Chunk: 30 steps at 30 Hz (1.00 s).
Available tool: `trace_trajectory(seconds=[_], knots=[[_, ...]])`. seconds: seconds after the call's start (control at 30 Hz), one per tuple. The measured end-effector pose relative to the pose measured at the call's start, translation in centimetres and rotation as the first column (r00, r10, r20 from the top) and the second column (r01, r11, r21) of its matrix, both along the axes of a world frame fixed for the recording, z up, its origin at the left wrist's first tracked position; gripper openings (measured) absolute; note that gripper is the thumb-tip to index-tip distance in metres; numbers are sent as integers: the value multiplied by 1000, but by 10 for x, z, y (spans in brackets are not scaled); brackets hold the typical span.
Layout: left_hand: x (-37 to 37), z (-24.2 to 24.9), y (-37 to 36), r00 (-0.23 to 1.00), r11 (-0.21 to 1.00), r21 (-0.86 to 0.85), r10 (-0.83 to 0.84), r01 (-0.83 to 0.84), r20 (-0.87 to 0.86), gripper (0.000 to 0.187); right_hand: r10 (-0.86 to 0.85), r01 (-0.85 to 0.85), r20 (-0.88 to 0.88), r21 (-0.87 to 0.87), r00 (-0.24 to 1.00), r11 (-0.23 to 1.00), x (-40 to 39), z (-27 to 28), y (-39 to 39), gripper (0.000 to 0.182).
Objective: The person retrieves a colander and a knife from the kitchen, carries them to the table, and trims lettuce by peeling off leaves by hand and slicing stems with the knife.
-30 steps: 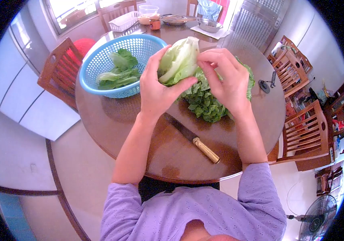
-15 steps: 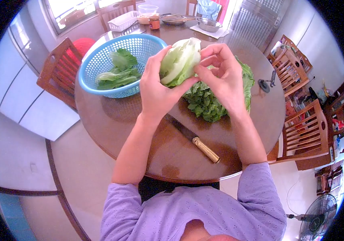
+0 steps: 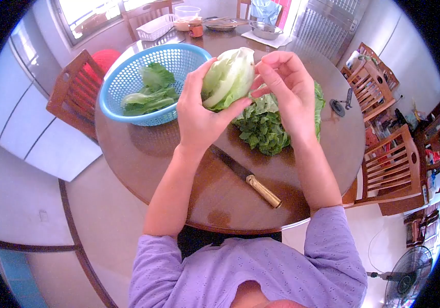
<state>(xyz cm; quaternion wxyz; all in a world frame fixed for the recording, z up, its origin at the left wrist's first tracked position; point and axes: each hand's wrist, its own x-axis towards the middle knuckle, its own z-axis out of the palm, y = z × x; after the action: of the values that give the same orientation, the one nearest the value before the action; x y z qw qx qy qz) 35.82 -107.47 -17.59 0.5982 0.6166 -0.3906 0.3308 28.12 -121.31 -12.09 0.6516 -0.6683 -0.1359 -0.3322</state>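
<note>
My left hand (image 3: 198, 115) is wrapped round a pale green head of lettuce (image 3: 228, 77), raised over the table with its whitish stem end up. Close against the right side of that head is my right hand (image 3: 293, 97), its fingers curved and apart, the thumb lifted off the leaves. Below it lies a pile of leafy greens (image 3: 263, 132), partly covered by the right hand and wrist. A knife (image 3: 264, 191) with a gold-coloured handle rests on the table between my forearms, its blade pointing up and left. Loose lettuce leaves (image 3: 150, 98) lie in a blue plastic basket (image 3: 108, 105) to the left.
The round wooden table (image 3: 158, 154) carries a white basket (image 3: 155, 28), an orange-labelled jar (image 3: 195, 29) and a metal bowl (image 3: 266, 31) along its far side. A black phone-holder-like object (image 3: 337, 108) stands at the right. Wooden chairs (image 3: 392, 167) surround the table; a fan (image 3: 407, 280) is at lower right.
My right thumb and fingers have loosened from a pinch at the lettuce and spread apart. The left hand still holds the head, shifted very slightly left in view.
</note>
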Motion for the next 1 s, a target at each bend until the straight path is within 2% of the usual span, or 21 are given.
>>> trace_trajectory(seconds=[0.27,0.8,1.0], knots=[[-3,4,1,966,979,79,172,-190,191,72,-53,51,-70,-32,996,998,-3,2,-6,15],[-2,2,2,940,957,112,233,-267,248,72,-61,59,-78,-31,995,998,-2,1,-8,17],[-1,2,2,922,943,130,261,-307,286,72,-29,28,-20,-47,999,998,3,-4,-13,17]])
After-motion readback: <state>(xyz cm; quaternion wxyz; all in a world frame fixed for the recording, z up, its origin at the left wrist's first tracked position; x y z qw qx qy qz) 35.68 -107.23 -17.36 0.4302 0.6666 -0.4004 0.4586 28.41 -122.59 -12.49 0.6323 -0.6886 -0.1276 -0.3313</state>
